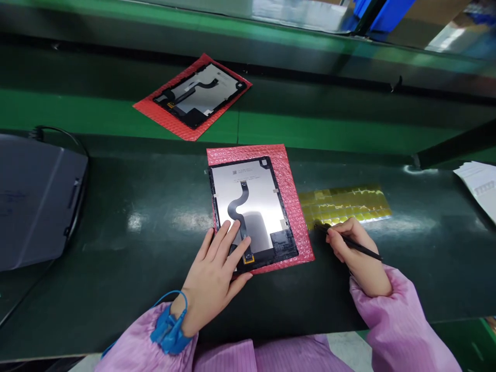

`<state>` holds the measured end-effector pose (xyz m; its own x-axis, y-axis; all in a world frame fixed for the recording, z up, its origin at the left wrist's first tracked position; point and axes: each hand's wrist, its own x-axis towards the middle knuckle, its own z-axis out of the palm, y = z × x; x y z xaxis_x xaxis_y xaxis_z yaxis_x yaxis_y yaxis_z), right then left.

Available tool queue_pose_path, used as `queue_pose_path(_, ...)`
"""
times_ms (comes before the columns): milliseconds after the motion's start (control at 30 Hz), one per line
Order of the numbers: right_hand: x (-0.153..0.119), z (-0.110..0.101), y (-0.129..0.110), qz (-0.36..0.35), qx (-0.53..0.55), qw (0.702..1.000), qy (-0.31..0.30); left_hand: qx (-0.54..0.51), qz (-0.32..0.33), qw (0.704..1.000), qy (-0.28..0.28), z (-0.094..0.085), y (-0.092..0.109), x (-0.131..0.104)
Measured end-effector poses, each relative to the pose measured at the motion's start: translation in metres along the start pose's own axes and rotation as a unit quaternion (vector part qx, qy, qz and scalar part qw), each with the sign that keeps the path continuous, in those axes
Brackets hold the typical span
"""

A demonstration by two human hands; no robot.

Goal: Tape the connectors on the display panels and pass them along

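A display panel (267,212), its silvery back facing up, lies on a pink bubble-wrap sheet (296,206). A black ribbon cable curves down the panel to a gold-edged end. My left hand (217,263) rests on the panel's lower left part with fingers spread, over part of the cable. Between the fingers of my right hand (354,248) is a thin black pen-like tool (362,248). Its tip is at the lower left part of a yellow translucent sheet of tape pieces (344,203), just right of the bubble wrap. A blue strap (170,330) circles my left wrist.
Farther back, a second panel (205,93) lies on a red bubble-wrap sheet (166,121) on a green surface. A dark grey device (34,201) with cables sits at the left. White papers (480,186) lie at the far right. A dark bar (457,142) slants above the table at the right.
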<state>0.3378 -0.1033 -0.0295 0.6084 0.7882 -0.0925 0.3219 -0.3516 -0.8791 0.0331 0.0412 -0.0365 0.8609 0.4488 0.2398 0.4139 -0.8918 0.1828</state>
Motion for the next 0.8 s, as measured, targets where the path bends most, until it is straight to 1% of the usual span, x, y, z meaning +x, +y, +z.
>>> queue_pose_path(133,0.004,0.000,-0.006,0.002,0.014,1.000,-0.009,-0.017,-0.007,1.000,-0.003,0.003,0.000,-0.002)
queue_pose_path(267,0.007,0.003,-0.015,0.021,0.048,0.999,-0.011,-0.022,-0.010,1.000,-0.001,0.005,0.000,-0.002)
queue_pose_path(367,0.008,0.006,-0.017,0.018,0.079,0.997,0.004,-0.027,-0.012,1.000,0.000,0.004,0.001,-0.002)
queue_pose_path(533,0.006,0.006,-0.014,0.018,0.152,0.988,0.033,-0.040,-0.016,0.999,-0.002,0.005,0.001,-0.002)
queue_pose_path(667,0.001,0.006,-0.015,-0.010,0.188,0.981,0.053,-0.059,-0.015,0.998,-0.001,0.004,0.000,-0.003)
queue_pose_path(800,-0.009,0.013,-0.017,-0.052,0.205,0.976,0.057,-0.101,-0.017,0.995,-0.003,-0.001,0.001,-0.003)
